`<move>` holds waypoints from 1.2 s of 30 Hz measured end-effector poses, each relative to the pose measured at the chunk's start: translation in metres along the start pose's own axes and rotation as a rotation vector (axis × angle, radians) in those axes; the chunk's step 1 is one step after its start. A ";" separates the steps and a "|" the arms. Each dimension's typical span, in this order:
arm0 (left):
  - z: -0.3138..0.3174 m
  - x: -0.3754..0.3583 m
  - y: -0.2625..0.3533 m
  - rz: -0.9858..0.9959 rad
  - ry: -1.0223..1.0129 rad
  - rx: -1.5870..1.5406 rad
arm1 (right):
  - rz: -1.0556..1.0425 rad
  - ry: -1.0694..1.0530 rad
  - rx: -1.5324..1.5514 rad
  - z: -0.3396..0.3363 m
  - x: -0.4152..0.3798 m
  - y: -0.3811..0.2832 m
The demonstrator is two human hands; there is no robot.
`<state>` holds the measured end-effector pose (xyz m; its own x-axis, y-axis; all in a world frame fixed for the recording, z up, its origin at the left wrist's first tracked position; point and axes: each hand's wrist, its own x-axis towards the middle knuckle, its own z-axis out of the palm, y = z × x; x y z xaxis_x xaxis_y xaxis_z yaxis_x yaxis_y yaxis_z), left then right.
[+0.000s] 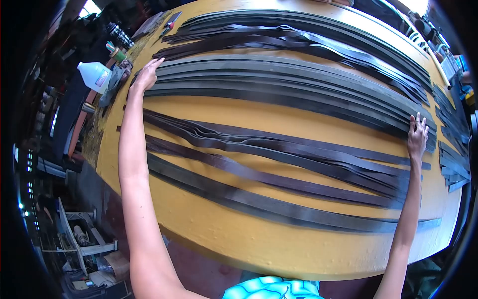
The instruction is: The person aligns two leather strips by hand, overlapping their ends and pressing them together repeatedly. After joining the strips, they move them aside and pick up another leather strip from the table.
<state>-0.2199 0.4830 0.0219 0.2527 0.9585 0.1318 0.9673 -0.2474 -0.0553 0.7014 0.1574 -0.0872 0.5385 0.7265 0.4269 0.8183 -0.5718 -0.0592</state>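
Note:
A wide stack of long dark leather-like strips (279,79) lies across the middle of the yellow table (279,249). My left hand (145,77) rests at the left ends of these strips, fingers stretched out over them. Near their right ends, my right hand (418,134) lies on top with its fingers apart. Closer to me is a wavy brown bundle of strips (224,142). In front of it are a single brown strip (239,172) and dark strips (249,202) nearest the table's front edge.
Beyond the stack lie wavy dark strips (298,37) and another straight stack (239,19). Short dark pieces (452,167) sit at the right edge. A whitish plastic jug (94,76) and a cup of pens (117,54) stand at the left. A wooden frame (82,239) is below left.

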 end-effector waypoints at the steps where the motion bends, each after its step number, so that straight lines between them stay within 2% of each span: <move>1: 0.000 -0.003 0.000 -0.013 0.000 0.004 | -0.011 0.000 0.008 0.002 0.001 0.001; 4: -0.005 -0.015 0.016 0.058 0.039 -0.048 | -0.002 0.043 0.041 0.002 0.000 0.000; 6: -0.001 -0.021 0.058 0.103 0.103 -0.134 | -0.002 0.042 0.046 0.000 0.001 -0.002; 7: 0.011 -0.020 0.067 0.195 0.151 -0.114 | -0.001 0.034 0.048 -0.002 0.002 -0.002; 8: 0.007 -0.030 0.096 0.140 0.106 -0.100 | -0.001 0.035 0.054 -0.003 0.003 -0.003; 11: 0.028 -0.032 0.132 0.136 0.028 -0.125 | -0.051 0.062 0.077 0.004 0.009 0.005; 14: 0.033 -0.044 0.149 0.064 0.006 -0.210 | -0.027 0.047 0.057 0.001 0.009 -0.001; 17: 0.043 -0.036 0.136 0.101 0.016 -0.206 | 0.007 -0.029 0.066 -0.005 0.009 -0.006; 19: 0.014 -0.056 0.156 0.040 0.030 -0.076 | 0.015 -0.065 0.086 -0.008 0.010 -0.005; 20: 0.014 -0.060 0.153 0.129 0.175 -0.140 | 0.002 -0.045 0.139 -0.003 0.012 0.001; 21: 0.007 -0.067 0.152 0.216 0.324 -0.201 | 0.003 -0.045 0.140 -0.015 0.003 -0.003; 22: 0.000 -0.074 0.150 0.213 0.322 -0.199 | -0.045 0.008 0.202 -0.030 -0.009 -0.004; 24: -0.048 -0.120 0.164 0.247 0.095 -0.475 | -0.203 0.051 0.293 -0.065 -0.030 0.003; 25: -0.060 -0.149 0.178 0.296 0.229 -0.487 | -0.260 0.014 0.356 -0.091 -0.050 0.002; 28: -0.094 -0.229 0.199 0.229 -0.013 -0.593 | -0.344 -0.162 0.521 -0.154 -0.120 0.004; 31: -0.081 -0.285 0.207 0.280 -0.203 -0.626 | -0.391 -0.264 0.604 -0.200 -0.193 0.006; 33: -0.054 -0.310 0.206 0.363 -0.139 -0.456 | -0.380 -0.289 0.620 -0.222 -0.234 -0.003; 36: -0.037 -0.323 0.208 0.325 -0.095 -0.395 | -0.338 -0.332 0.644 -0.237 -0.276 -0.007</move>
<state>-0.0996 0.1169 0.0042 0.5564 0.8272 0.0785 0.7775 -0.5517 0.3020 0.4999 -0.1293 0.0092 0.1897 0.9546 0.2295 0.8487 -0.0419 -0.5273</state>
